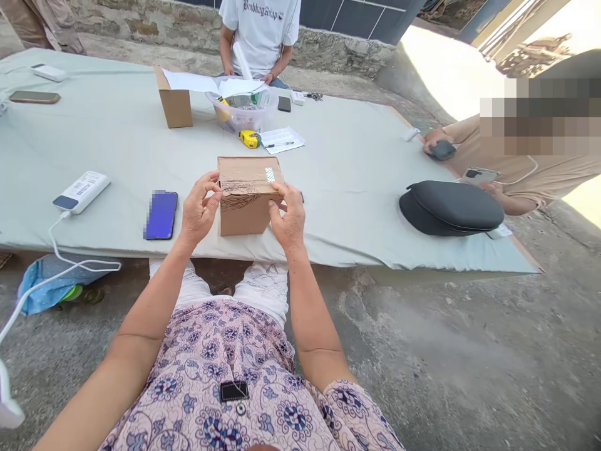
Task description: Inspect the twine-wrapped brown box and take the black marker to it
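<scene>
A small brown cardboard box (pixel 247 188) rests near the front edge of a pale green sheet (pixel 117 150) spread on the ground. My left hand (pixel 198 208) grips the box's left side, thumb and fingers at the top edge. On the right front corner, my right hand (pixel 287 216) holds it with the fingers curled over the top. The box's flaps are closed and a small white dotted sticker sits on its top.
A blue-screened phone (pixel 161 215) and a white power bank (pixel 81 191) with a cable lie to the left. Behind the box are a yellow tape measure (pixel 250 138), paper with a pen (pixel 282 139), a plastic tub (pixel 243 113), and an open carton (pixel 174 100). A black case (pixel 451 207) lies right. Two other people sit nearby.
</scene>
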{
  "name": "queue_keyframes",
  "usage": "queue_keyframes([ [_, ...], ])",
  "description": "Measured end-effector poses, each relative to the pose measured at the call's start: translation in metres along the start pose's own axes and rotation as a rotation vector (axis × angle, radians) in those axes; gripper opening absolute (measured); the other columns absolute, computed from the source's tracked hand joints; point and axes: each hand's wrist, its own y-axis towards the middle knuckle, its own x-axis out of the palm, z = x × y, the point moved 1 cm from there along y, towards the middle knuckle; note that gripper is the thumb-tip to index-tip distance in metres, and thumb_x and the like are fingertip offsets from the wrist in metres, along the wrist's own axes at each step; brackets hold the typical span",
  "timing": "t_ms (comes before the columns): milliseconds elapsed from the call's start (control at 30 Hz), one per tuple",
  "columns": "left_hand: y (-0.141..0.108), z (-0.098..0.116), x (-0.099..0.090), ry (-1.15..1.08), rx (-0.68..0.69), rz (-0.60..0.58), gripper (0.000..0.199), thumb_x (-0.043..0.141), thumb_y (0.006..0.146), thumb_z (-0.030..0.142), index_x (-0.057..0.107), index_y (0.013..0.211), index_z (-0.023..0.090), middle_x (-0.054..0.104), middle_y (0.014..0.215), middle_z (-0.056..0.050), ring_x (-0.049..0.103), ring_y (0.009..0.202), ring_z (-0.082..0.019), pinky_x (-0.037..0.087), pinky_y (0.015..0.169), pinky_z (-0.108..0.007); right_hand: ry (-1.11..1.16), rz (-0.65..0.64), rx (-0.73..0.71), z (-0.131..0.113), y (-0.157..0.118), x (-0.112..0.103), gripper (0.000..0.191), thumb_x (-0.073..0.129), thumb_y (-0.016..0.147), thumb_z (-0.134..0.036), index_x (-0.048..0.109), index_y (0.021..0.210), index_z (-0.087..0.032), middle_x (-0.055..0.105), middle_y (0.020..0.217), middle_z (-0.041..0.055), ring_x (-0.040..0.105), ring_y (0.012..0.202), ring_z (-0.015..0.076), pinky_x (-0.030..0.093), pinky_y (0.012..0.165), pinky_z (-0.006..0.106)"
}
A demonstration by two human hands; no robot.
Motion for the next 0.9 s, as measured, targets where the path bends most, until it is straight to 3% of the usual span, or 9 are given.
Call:
queue_keyframes([
  [200, 0.003, 0.02, -0.011, 0.119, -0.058, -0.083, 0.012, 0.054, 0.091, 0.026, 0.063, 0.097, 0.022, 0.062, 0.139, -0.012, 0.058, 0.133, -0.027, 0.062, 0.084, -0.035, 0.015, -0.02, 0.013, -0.005, 0.002, -0.002, 0.041, 0.052, 0.091, -0.019, 0.06, 0.13, -0.028, 0.06, 0.132, 0.011, 0.056, 0.126, 0.0221, 0.063, 0.086, 0.034],
  [367, 0.013, 0.033, -0.015, 0.246, -0.063, -0.148, 0.023, 0.054, 0.081, 0.011, 0.063, 0.099, 0.022, 0.065, 0.126, -0.009, 0.059, 0.122, -0.025, 0.061, 0.081, -0.032, 0.048, -0.012, 0.036, -0.006, 0.003, -0.002, 0.041, 0.054, 0.089, -0.02, 0.061, 0.128, -0.029, 0.061, 0.131, 0.0098, 0.056, 0.127, 0.0222, 0.063, 0.086, 0.033],
  [600, 0.02, 0.045, -0.016, 0.567, 0.014, -0.29, 0.03, 0.048, 0.084, 0.009, 0.071, 0.1, 0.02, 0.064, 0.13, -0.01, 0.065, 0.108, -0.025, 0.054, 0.09, -0.037, 0.033, -0.02, 0.049, -0.007, 0.003, -0.003, 0.041, 0.054, 0.089, -0.02, 0.061, 0.128, -0.029, 0.061, 0.131, 0.0098, 0.058, 0.123, 0.0215, 0.063, 0.086, 0.033],
  [767, 0.017, 0.067, -0.015, 0.87, -0.016, -0.368, 0.036, 0.041, 0.095, 0.016, 0.073, 0.108, 0.024, 0.065, 0.138, -0.006, 0.069, 0.099, -0.024, 0.051, 0.072, -0.034, 0.008, -0.041, 0.078, -0.008, 0.002, -0.003, 0.04, 0.052, 0.091, -0.021, 0.06, 0.129, -0.03, 0.059, 0.133, 0.0104, 0.058, 0.125, 0.0219, 0.063, 0.09, 0.036],
  [900, 0.016, 0.076, -0.011, 0.961, -0.008, -0.356, 0.034, 0.041, 0.099, 0.022, 0.074, 0.107, 0.023, 0.068, 0.136, -0.006, 0.071, 0.094, -0.024, 0.044, 0.061, -0.033, 0.004, -0.053, 0.061, -0.008, 0.002, -0.003, 0.04, 0.051, 0.092, -0.021, 0.058, 0.131, -0.031, 0.058, 0.134, 0.0102, 0.056, 0.128, 0.0225, 0.063, 0.09, 0.037],
])
